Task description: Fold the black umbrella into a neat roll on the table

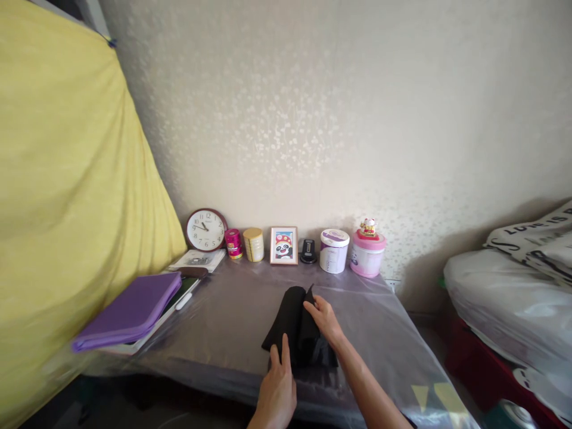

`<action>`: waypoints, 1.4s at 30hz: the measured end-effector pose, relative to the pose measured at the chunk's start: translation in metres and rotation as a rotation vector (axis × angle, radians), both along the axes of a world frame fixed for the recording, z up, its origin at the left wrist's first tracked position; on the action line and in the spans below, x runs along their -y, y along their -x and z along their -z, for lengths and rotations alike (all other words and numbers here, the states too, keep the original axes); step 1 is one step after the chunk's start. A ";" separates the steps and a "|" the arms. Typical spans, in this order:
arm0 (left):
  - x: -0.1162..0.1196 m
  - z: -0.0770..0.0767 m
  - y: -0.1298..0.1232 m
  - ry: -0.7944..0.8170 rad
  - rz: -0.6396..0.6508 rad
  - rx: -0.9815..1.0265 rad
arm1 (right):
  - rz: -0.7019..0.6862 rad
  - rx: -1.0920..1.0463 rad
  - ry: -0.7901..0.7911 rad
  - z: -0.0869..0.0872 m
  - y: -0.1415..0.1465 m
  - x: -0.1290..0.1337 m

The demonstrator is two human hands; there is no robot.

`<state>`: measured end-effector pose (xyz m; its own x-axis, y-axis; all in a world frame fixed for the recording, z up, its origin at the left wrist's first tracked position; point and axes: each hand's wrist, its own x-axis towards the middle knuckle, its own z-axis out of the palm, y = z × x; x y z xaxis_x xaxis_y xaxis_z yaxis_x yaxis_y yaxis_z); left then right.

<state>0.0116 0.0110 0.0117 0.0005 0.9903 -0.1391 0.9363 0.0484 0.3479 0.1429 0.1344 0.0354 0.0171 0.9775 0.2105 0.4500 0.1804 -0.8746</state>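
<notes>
A black folded item (286, 322), matte like cloth on top with a glossy part toward its lower right, lies near the middle of the table. I cannot make out its exact kind. My right hand (324, 316) pinches the raised flap along its right side, near the far end. At the near edge is my left hand (277, 381), its index and middle fingers stretched forward and apart. Those fingertips reach the item's near edge, and the thumb is mostly hidden.
Plastic sheeting covers the table (214, 333). Along the wall stand a clock (206, 230), several tins, a framed panda picture (284, 245) and a lucky-cat figurine (368, 227). A purple folder (129, 310) lies left, beside a yellow curtain (67, 179). Bagged bedding (504, 292) is at right.
</notes>
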 end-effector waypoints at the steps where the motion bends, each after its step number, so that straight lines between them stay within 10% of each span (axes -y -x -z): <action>1: 0.000 0.000 0.000 0.009 -0.002 0.001 | -0.006 0.009 0.005 -0.001 0.008 -0.003; 26: 0.014 -0.002 0.015 -0.086 -0.011 0.021 | -0.303 0.402 0.116 -0.001 0.068 -0.007; 35: -0.002 -0.003 0.013 -0.003 0.049 0.002 | -0.447 0.437 0.002 -0.005 0.067 0.008; 42: -0.007 -0.004 0.008 0.114 0.026 -0.017 | -0.532 0.362 -0.370 0.007 0.045 0.022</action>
